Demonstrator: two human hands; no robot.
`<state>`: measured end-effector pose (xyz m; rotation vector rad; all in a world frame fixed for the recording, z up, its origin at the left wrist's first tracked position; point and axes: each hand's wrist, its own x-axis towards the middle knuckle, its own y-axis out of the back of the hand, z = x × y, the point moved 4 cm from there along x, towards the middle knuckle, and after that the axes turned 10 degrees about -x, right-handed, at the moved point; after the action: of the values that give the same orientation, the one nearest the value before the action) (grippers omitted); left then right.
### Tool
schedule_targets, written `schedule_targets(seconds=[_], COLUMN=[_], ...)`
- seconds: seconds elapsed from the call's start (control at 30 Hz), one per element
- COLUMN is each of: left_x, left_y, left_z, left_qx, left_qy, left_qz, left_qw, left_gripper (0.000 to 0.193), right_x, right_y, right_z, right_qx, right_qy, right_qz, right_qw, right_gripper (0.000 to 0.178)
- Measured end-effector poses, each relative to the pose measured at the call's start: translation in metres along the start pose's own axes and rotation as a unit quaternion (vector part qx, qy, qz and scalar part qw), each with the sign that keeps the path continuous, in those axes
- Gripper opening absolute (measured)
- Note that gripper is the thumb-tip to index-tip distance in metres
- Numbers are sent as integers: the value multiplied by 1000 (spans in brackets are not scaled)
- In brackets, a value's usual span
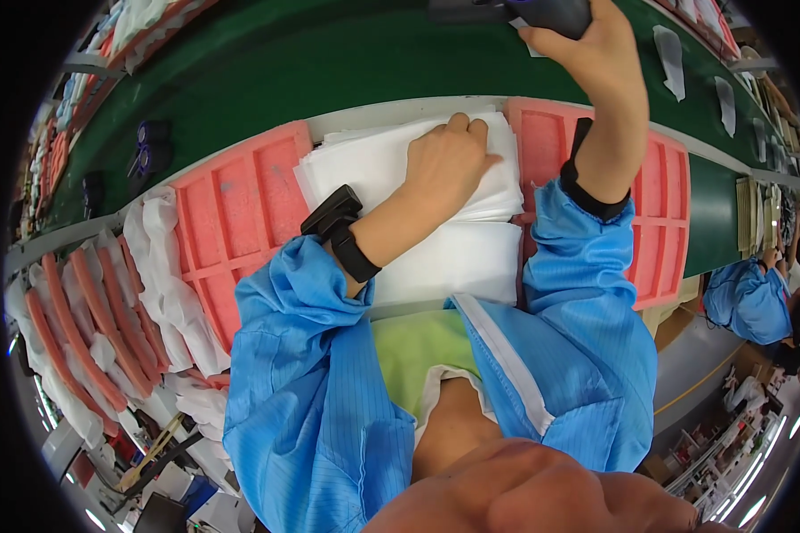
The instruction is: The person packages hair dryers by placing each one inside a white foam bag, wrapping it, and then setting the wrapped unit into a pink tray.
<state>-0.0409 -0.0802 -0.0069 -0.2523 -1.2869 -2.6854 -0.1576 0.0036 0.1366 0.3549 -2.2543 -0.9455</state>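
My left hand [449, 167] lies on a stack of thin white sheets [373, 169], its fingers curled down at the far part of the top sheets and its thumb out to the right. The fingertips are partly hidden. Far out to the right, my right hand [600, 49] is closed round a dark handheld device [556, 13] with a purple tint, above the green surface; the frame's top edge cuts it off. A second white pile [471, 262] lies nearer my body. Black straps are on both my forearms, the left one carrying a small black box [333, 210].
Pink compartment trays flank the stack, one on the left [240, 195] and one on the right [662, 213]. Beyond runs a green belt-like surface [329, 53] with dark purple-black items [154, 147]. White-wrapped pink pieces [89, 311] stand at left. Another person in blue [747, 302] is at far right.
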Motion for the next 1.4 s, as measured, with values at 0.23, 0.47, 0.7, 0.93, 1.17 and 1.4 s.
schedule_targets(seconds=[0.23, 0.47, 0.7, 0.93, 1.17, 1.4], left_x=[-2, -2, -10, -7, -12, -15], left_y=[34, 98, 133, 145, 142, 148], left_z=[-14, -11, -20, -33, -25, -31], left_qx=[-193, -478, -656, -576, -490, -566], left_qy=[-4, 41, 81, 18, 70, 90], left_qz=[26, 63, 236, 201, 176, 257], left_qw=[981, 875, 713, 793, 851, 778], left_gripper=[21, 11, 9, 8, 8, 8], right_x=[-21, -29, -24, -26, -27, -29], right_y=[51, 39, -26, 24, 42, -5], right_z=[58, 33, -40, -15, -11, -49], right_qx=[93, 205, 237, 224, 312, 226], right_qy=[-13, -1, 203, 45, 150, 192], right_qz=[-104, -145, -173, 32, 7, -57], right_qw=[990, 968, 934, 973, 938, 953], right_gripper=[58, 59, 60, 59, 56, 53])
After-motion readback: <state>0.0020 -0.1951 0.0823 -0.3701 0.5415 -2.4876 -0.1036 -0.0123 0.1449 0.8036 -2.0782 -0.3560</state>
